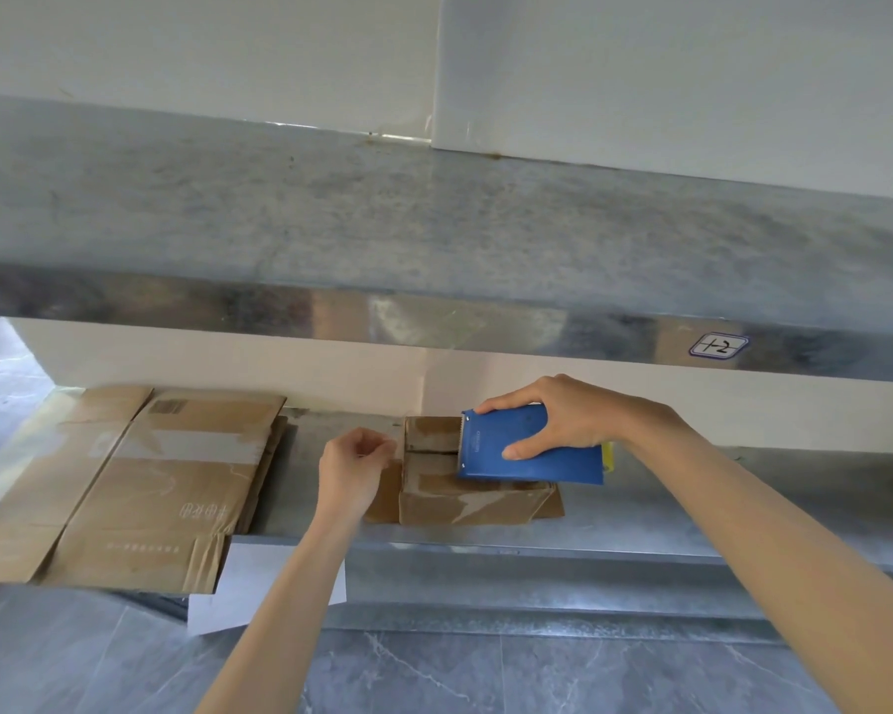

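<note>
A small brown cardboard box (465, 499) with clear tape on it sits on the lower metal shelf (666, 512). My right hand (563, 417) grips a blue tape dispenser (532, 448) from above and holds it over the box's top, its toothed edge facing left. My left hand (354, 468) is just left of the box with its fingers curled and its fingertips pinched together at the box's left edge, apparently on the end of clear tape. A bit of yellow shows behind the dispenser's right end.
Flattened cardboard boxes (140, 481) lie stacked on the shelf's left end and overhang its front. An upper metal shelf (434, 234) juts out above, with a label (718, 346) on its front lip. A white sheet (259, 584) hangs below the cardboard. Grey tiled floor lies underneath.
</note>
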Demonstrator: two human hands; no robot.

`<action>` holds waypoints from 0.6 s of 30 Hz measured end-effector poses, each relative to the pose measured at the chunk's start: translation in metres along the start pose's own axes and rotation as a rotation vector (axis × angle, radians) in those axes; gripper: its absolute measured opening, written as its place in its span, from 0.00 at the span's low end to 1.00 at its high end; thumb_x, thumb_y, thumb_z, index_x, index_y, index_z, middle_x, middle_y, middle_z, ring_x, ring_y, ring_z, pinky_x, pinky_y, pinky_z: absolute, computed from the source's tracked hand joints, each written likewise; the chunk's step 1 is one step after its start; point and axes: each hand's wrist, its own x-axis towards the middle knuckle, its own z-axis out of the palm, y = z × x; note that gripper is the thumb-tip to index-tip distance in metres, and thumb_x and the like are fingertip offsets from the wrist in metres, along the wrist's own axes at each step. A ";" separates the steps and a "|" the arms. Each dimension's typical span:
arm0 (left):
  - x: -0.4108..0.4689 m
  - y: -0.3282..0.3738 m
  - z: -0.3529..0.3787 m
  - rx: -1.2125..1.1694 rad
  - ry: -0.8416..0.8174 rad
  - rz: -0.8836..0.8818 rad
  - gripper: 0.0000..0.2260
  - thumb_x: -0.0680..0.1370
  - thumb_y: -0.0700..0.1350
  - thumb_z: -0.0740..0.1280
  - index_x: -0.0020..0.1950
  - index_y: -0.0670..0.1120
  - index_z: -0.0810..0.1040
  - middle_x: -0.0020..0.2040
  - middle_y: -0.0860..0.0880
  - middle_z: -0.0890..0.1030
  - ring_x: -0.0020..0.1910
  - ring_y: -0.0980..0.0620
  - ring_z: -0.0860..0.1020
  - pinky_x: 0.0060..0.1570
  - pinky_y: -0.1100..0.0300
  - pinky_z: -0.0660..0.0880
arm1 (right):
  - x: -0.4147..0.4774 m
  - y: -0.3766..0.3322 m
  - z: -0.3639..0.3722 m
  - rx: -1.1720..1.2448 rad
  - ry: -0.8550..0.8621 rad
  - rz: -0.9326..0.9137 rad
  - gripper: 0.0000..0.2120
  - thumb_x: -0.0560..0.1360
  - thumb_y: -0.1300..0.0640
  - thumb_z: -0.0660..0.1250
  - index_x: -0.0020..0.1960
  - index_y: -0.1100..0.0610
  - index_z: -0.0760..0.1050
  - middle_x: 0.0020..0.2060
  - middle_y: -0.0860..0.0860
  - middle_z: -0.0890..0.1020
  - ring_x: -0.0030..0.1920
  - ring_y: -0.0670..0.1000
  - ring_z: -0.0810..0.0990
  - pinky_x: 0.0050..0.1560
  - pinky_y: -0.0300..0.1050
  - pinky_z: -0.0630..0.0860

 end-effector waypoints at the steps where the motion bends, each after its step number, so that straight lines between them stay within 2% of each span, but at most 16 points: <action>1: 0.001 -0.001 0.001 -0.017 0.002 -0.025 0.05 0.77 0.39 0.70 0.40 0.44 0.82 0.37 0.49 0.83 0.43 0.47 0.81 0.46 0.59 0.72 | 0.000 0.001 0.000 0.001 -0.001 0.003 0.26 0.70 0.39 0.74 0.65 0.27 0.70 0.62 0.32 0.74 0.54 0.39 0.78 0.54 0.42 0.79; 6: 0.003 -0.010 0.006 -0.016 0.017 -0.043 0.05 0.77 0.40 0.71 0.42 0.47 0.82 0.39 0.51 0.84 0.44 0.52 0.81 0.46 0.60 0.74 | 0.000 0.001 0.000 0.009 -0.001 0.014 0.25 0.70 0.39 0.74 0.63 0.25 0.70 0.60 0.32 0.75 0.52 0.39 0.78 0.51 0.40 0.78; 10: 0.002 -0.017 0.013 0.004 0.019 0.010 0.04 0.78 0.41 0.69 0.43 0.47 0.81 0.40 0.52 0.83 0.44 0.54 0.80 0.45 0.63 0.74 | -0.001 0.001 0.001 0.017 0.007 0.017 0.25 0.70 0.39 0.74 0.63 0.24 0.69 0.55 0.24 0.73 0.51 0.36 0.77 0.47 0.36 0.76; 13: -0.001 -0.021 0.018 -0.012 0.038 0.030 0.04 0.79 0.41 0.68 0.46 0.50 0.80 0.41 0.52 0.82 0.45 0.52 0.80 0.41 0.65 0.73 | -0.001 0.002 0.002 0.020 0.012 0.011 0.26 0.70 0.39 0.74 0.64 0.25 0.69 0.58 0.26 0.73 0.51 0.35 0.77 0.47 0.35 0.76; 16: -0.007 -0.023 0.023 -0.064 0.051 0.058 0.10 0.80 0.43 0.67 0.58 0.56 0.78 0.42 0.50 0.82 0.42 0.52 0.81 0.40 0.64 0.75 | -0.001 0.003 0.002 0.013 0.007 0.013 0.26 0.70 0.39 0.74 0.64 0.25 0.69 0.62 0.31 0.74 0.52 0.37 0.77 0.50 0.37 0.77; 18: -0.009 -0.025 0.026 -0.044 0.084 0.106 0.15 0.80 0.43 0.67 0.66 0.55 0.75 0.52 0.51 0.79 0.39 0.54 0.79 0.41 0.71 0.74 | -0.001 0.004 0.002 0.014 0.002 0.009 0.26 0.70 0.39 0.74 0.65 0.26 0.69 0.64 0.32 0.74 0.54 0.37 0.77 0.53 0.39 0.77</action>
